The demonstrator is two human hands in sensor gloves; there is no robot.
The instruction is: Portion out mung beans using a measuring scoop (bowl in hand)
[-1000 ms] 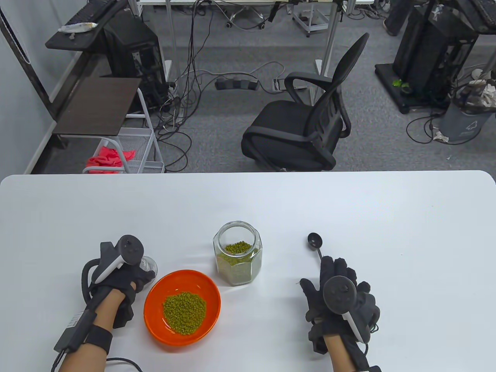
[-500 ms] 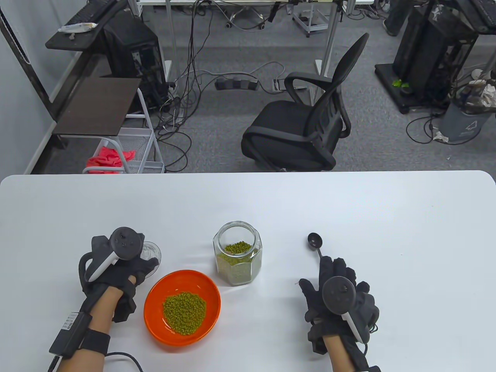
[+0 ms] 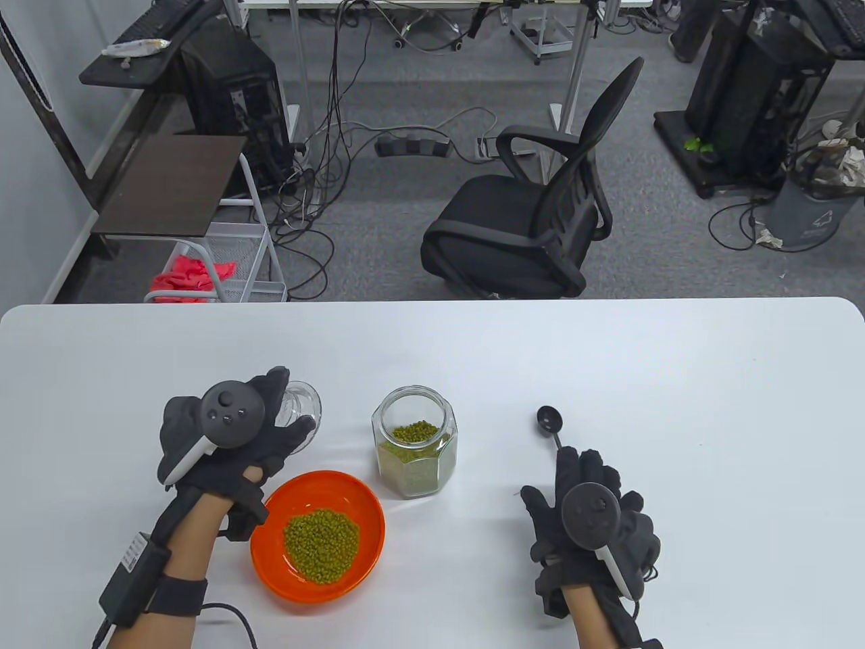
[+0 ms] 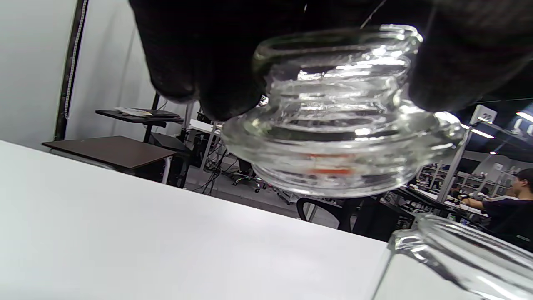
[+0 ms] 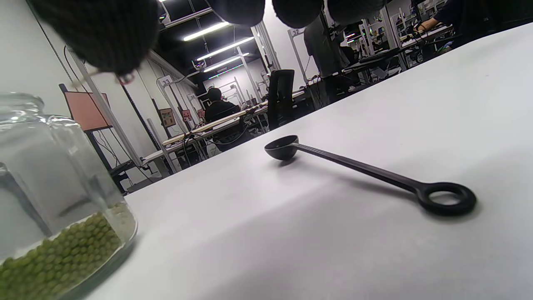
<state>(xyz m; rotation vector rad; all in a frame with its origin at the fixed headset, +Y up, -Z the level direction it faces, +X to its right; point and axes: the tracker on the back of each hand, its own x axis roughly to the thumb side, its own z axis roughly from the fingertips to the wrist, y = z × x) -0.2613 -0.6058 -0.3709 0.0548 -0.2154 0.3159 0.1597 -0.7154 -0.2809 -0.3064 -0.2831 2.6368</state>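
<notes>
Table view high, looking down; wrist views low, close; all share jar (image 3: pixel 413 443).

An orange bowl (image 3: pixel 317 537) sits on the white table (image 3: pixel 608 351) with a heap of green mung beans (image 3: pixel 322 546) in its middle. Just beyond it to the right stands an open, faceted glass jar (image 3: pixel 413 443), upright and partly filled with more beans. The black measuring scoop (image 3: pixel 549 422) lies flat well to the jar's right, cup away from the person and ring-ended handle (image 5: pixel 445 199) toward them.
</notes>
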